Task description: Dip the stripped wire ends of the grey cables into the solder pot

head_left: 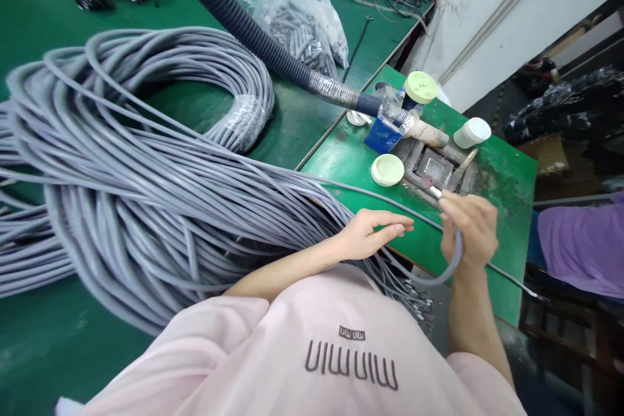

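My right hand (470,227) is closed on a grey cable (455,257) near its end. The stripped white and reddish tip points down over a square metal pot (436,169) with a shiny grey surface. Beside a long bundle of grey cables (244,182), my left hand (373,234) is stretched out, fingers and thumb apart. It seems to hold nothing. One single grey cable (375,195) runs across the green bench past both hands. Below my hands hang several stripped cable ends (419,302).
A black ribbed hose (244,19) reaches over the bench to the pot. Around the pot stand an open pale tub (387,170), a white jar (472,133) and a yellow-lidded container (420,88). Behind lies a plastic bag of grey pieces (302,32). A person in purple (585,244) is at right.
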Available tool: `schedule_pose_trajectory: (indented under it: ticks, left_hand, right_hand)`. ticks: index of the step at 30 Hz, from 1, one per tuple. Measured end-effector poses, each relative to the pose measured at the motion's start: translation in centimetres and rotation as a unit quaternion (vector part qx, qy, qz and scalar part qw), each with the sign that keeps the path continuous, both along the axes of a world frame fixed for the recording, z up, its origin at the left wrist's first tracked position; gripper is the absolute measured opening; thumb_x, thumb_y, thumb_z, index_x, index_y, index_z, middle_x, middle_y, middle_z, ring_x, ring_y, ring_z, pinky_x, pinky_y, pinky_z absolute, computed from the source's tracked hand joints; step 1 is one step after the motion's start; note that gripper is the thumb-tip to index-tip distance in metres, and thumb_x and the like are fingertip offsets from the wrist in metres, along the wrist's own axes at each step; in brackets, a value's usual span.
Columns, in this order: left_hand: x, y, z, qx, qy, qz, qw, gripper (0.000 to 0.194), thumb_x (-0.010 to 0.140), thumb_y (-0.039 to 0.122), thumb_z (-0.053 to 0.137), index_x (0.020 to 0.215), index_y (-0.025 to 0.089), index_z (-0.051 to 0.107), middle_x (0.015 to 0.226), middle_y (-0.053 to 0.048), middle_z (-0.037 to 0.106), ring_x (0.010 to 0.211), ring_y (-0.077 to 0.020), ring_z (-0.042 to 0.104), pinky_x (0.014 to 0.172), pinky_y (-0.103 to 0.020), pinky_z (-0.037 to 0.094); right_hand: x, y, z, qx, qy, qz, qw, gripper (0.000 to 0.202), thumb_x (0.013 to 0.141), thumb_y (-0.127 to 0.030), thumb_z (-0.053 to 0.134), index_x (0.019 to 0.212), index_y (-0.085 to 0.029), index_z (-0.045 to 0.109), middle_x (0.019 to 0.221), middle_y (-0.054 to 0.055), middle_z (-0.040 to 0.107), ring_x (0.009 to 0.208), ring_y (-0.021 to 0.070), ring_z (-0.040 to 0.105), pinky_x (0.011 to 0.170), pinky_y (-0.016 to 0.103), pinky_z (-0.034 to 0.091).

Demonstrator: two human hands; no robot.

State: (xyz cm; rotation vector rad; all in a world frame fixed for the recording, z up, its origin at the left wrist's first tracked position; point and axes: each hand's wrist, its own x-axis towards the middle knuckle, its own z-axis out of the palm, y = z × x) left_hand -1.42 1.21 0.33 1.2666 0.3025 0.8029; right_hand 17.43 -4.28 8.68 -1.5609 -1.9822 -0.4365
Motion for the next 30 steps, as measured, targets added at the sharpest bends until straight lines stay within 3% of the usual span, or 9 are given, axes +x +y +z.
schedule_pose_trajectory:
  ticks: [3, 6, 9, 16, 23, 30]
  left_hand:
    - [0.2, -0.6, 0.7, -0.112, -0.012, -0.051, 0.992, 0.046, 0.092, 0.049, 0.05, 0.107, 0.01, 0.07, 0.094, -0.01, 0.074, 0.081, -0.0152, 0.068, 0.078, -0.027, 0.055]
    - [0.4, -1.1, 0.9, -0.161, 0.004, -0.039, 0.986, 0.057, 0.087, 0.06, 0.052, 0.094, 0.008, 0.073, 0.08, -0.008, 0.071, 0.07, -0.0129, 0.064, 0.067, -0.023, 0.052]
    - [0.3, -1.5, 1.0, -0.191, 0.017, -0.049, 0.98, 0.06, 0.083, 0.063, 0.056, 0.094, 0.007, 0.074, 0.072, -0.007, 0.07, 0.064, -0.012, 0.06, 0.062, -0.022, 0.049]
    - [-0.4, -2.2, 1.6, -0.134, 0.004, -0.081, 0.988, 0.047, 0.084, 0.052, 0.061, 0.085, 0.007, 0.076, 0.076, -0.008, 0.072, 0.068, -0.0125, 0.062, 0.066, -0.021, 0.048]
    - [-0.9, -2.2, 1.6, -0.013, 0.023, -0.06, 0.998, 0.046, 0.091, 0.047, 0.051, 0.093, 0.009, 0.076, 0.076, -0.006, 0.071, 0.067, -0.0105, 0.06, 0.064, -0.018, 0.046]
    - [-0.8, -2.3, 1.3, -0.006, 0.041, -0.059, 0.997, 0.047, 0.092, 0.048, 0.049, 0.096, 0.009, 0.075, 0.078, -0.006, 0.071, 0.071, -0.0122, 0.062, 0.067, -0.019, 0.047]
  right_hand:
    - [-2.4, -2.7, -1.3, -0.015, -0.041, 0.063, 0.997, 0.04, 0.088, -0.018, 0.061, 0.124, -0.035, 0.062, 0.119, 0.001, 0.07, 0.1, 0.0242, 0.064, 0.093, 0.048, 0.049]
    - [-3.9, -5.0, -2.5, -0.05, -0.047, 0.087, 0.994, 0.042, 0.09, -0.017, 0.057, 0.127, -0.036, 0.061, 0.126, 0.001, 0.066, 0.105, 0.023, 0.063, 0.096, 0.047, 0.049]
    - [-4.8, -6.8, -2.8, -0.07, -0.044, 0.1, 0.992, 0.042, 0.09, -0.015, 0.056, 0.126, -0.037, 0.062, 0.127, 0.0, 0.065, 0.107, 0.0223, 0.062, 0.096, 0.046, 0.05]
    - [-5.0, -8.6, -2.1, -0.063, -0.056, 0.117, 0.99, 0.036, 0.091, -0.014, 0.055, 0.122, -0.03, 0.066, 0.117, 0.002, 0.071, 0.107, 0.0232, 0.062, 0.097, 0.047, 0.049]
    - [-5.0, -9.2, -2.4, -0.071, -0.044, 0.114, 0.99, 0.036, 0.091, -0.017, 0.055, 0.12, -0.035, 0.067, 0.115, 0.0, 0.071, 0.106, 0.0229, 0.062, 0.097, 0.047, 0.049]
    - [-4.9, -9.3, -2.7, -0.076, -0.035, 0.11, 0.99, 0.037, 0.09, -0.016, 0.057, 0.121, -0.035, 0.066, 0.116, 0.0, 0.071, 0.108, 0.0233, 0.061, 0.097, 0.047, 0.049]
